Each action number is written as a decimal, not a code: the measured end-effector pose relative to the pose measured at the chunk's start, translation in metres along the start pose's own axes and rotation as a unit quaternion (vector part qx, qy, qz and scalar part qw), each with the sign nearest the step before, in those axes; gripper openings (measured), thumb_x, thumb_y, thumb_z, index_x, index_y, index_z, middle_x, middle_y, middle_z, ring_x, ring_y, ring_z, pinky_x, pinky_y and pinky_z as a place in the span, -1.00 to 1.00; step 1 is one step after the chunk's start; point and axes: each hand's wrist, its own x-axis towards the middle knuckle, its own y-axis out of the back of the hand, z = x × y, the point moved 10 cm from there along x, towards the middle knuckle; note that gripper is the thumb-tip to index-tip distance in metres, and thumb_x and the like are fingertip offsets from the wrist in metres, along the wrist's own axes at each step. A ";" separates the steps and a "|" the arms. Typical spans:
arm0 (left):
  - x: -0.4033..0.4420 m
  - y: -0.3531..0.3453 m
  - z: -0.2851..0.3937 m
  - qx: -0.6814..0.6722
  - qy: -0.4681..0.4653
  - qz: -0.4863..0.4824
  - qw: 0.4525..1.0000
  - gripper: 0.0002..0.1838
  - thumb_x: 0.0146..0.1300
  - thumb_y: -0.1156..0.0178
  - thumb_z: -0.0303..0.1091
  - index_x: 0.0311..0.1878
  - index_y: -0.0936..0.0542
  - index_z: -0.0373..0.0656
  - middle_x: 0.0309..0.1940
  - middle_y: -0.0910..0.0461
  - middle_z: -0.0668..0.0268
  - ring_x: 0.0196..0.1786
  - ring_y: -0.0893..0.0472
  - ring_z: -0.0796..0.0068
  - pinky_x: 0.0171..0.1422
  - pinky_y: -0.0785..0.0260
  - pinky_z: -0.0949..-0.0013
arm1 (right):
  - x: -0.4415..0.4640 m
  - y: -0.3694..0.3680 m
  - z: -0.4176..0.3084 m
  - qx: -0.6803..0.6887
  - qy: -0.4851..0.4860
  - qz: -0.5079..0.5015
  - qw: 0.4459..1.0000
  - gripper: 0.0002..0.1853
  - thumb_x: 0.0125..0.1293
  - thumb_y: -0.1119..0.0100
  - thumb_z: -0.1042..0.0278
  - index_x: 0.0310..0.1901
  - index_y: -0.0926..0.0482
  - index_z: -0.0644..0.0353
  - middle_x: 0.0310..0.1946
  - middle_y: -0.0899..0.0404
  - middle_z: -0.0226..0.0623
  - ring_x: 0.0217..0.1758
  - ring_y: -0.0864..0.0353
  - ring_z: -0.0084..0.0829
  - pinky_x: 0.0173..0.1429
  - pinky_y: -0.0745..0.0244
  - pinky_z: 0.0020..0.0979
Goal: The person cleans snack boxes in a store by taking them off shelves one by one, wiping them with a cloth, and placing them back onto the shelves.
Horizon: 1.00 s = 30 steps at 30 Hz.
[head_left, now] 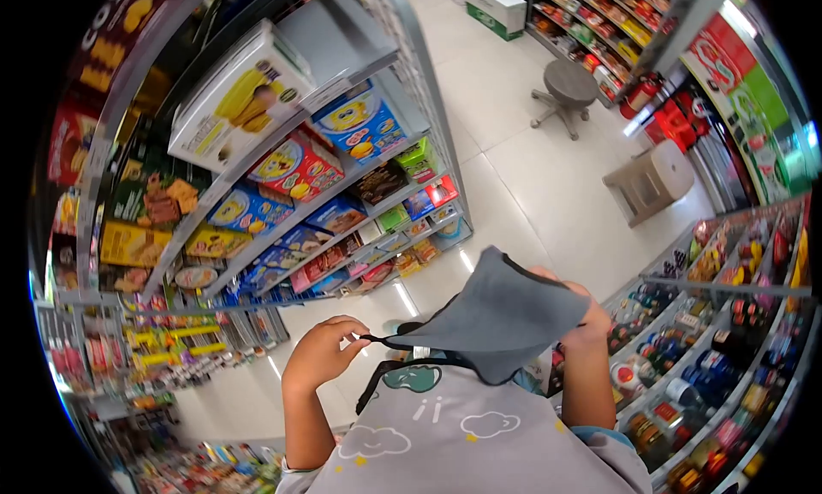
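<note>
A grey cloth (505,314) with black edging is stretched out in front of my chest; I cannot tell what kind of article it is. My left hand (330,350) pinches a thin black strap (377,340) at the cloth's left end between thumb and fingertips. On the other side, my right hand (586,314) grips the cloth's right edge, with several of its fingers hidden behind the fabric. Beneath the cloth lies the front of a light grey garment (428,434), printed with white clouds and a green figure, worn on my body.
A shelf of boxed snacks (282,177) rises at the left. Shelves of bottles and jars (685,383) curve along the right. Farther off on the tiled floor (479,109) stand a round wheeled stool (569,85), a beige plastic stool (655,179) and a white-and-green carton (497,10).
</note>
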 end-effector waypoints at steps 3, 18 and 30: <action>-0.018 0.003 -0.003 -0.065 0.034 0.054 0.996 -0.87 0.30 -0.43 -0.40 -0.19 -0.70 -0.22 -0.22 -0.73 0.30 -0.26 -0.67 0.38 -0.16 -0.53 0.38 | 0.010 0.005 -0.002 0.103 -0.022 0.019 0.994 -0.19 0.01 -0.16 0.36 0.34 -0.38 0.65 0.40 -0.41 0.30 0.54 -0.35 0.09 0.57 -0.22 -0.05; -0.060 0.008 -0.084 -0.154 0.103 0.076 0.980 -0.68 0.30 -0.48 -0.30 -0.34 -0.52 -0.24 -0.32 -0.69 0.26 -0.34 -0.64 0.44 -0.24 -0.52 0.37 | 0.030 -0.150 0.084 0.256 -0.234 -0.498 0.795 -0.57 0.34 -0.44 0.34 0.08 -0.50 0.40 0.01 -0.69 0.23 0.29 -0.62 0.16 0.47 -0.10 0.48; -0.041 0.012 -0.267 -0.156 0.105 -0.017 0.982 -0.60 0.32 -0.44 -0.11 0.03 -0.59 -0.18 -0.19 -0.71 0.26 -0.28 -0.69 0.42 -0.14 -0.56 0.34 | 0.044 -0.218 0.186 0.022 -0.353 -0.491 0.796 -0.65 0.32 -0.51 0.39 -0.15 -0.45 0.34 -0.33 -0.41 -0.28 -0.32 -0.40 -0.35 -0.23 -0.32 -0.35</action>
